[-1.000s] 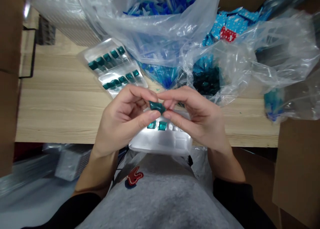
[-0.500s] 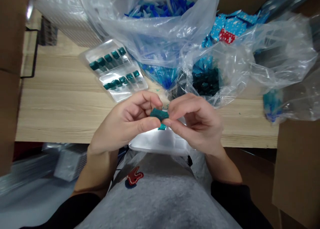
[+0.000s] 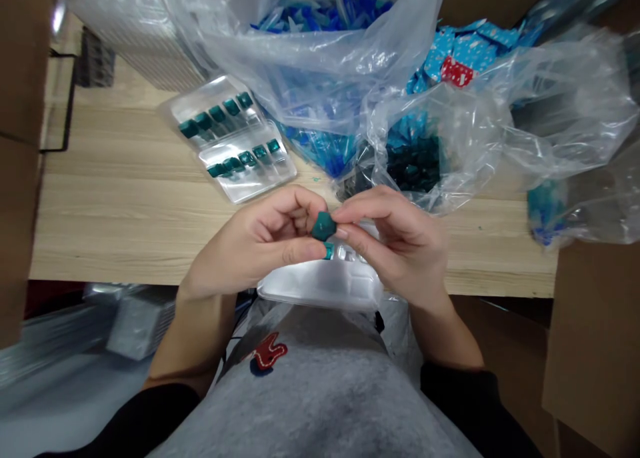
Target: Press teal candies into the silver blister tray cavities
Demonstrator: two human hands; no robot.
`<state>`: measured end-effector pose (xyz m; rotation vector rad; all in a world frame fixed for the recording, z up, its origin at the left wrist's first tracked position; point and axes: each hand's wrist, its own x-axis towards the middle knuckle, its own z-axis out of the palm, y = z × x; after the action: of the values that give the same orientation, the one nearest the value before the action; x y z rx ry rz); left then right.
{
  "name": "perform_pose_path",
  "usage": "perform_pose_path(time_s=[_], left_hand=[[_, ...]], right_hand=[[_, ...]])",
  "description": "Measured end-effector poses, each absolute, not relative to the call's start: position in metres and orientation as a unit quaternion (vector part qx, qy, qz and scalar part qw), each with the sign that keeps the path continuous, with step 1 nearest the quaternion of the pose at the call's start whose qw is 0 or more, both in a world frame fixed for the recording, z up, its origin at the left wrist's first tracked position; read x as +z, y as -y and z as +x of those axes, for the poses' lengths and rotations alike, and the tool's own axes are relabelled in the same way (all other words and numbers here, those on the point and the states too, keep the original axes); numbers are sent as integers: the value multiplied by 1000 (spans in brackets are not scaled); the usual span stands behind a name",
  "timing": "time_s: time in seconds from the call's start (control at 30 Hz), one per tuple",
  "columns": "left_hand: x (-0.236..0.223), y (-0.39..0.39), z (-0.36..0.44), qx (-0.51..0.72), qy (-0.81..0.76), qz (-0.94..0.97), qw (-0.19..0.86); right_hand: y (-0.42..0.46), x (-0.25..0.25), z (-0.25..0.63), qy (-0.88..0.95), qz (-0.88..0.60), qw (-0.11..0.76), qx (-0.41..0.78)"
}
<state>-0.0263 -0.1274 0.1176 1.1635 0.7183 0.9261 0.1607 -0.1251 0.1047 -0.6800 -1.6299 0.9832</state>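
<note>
A small dark teal faceted block (image 3: 324,225) is held up between my hands near the front of the table. My right hand (image 3: 395,245) pinches its right side with thumb and index finger. My left hand (image 3: 270,235) has its fingers curled around the left side, thumb at the lower edge. Just below them is a clear plastic blister tray (image 3: 320,288), partly covered by my hands. Another teal block (image 3: 329,250) shows in it, beneath my left thumb tip.
A second blister tray (image 3: 245,190) with two rows of teal blocks lies behind my left hand. Plastic bags hold blue pieces (image 3: 325,17) and dark green pieces (image 3: 415,165). Blue patterned packets (image 3: 470,51) lie at the back right; stacked clear trays (image 3: 135,38) stand back left.
The teal block has been turned between my fingers: its long side showed before, and now a many-sided end faces up. My hands have barely shifted.
</note>
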Motion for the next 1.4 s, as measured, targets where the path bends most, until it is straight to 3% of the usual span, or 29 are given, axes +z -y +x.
perform_pose_path(time_s=[0.3,0.7,0.97,1.17,1.4], left_hand=[[123,127,-25,383,-319,591,634],[112,135,-25,478,-307,537,624],[122,146,-14,508,-289,331,741],[131,152,-15,489,-285,315,762],[131,150,-14,482,-312,400,715]], right_hand=[[133,116,163,751,-339,443,352],[139,119,167,750,-372,468,282],[132,114,173,743,-435,508,-13],[125,110,174,760,-433,484,38],[141,132,177,781,-387,467,153]])
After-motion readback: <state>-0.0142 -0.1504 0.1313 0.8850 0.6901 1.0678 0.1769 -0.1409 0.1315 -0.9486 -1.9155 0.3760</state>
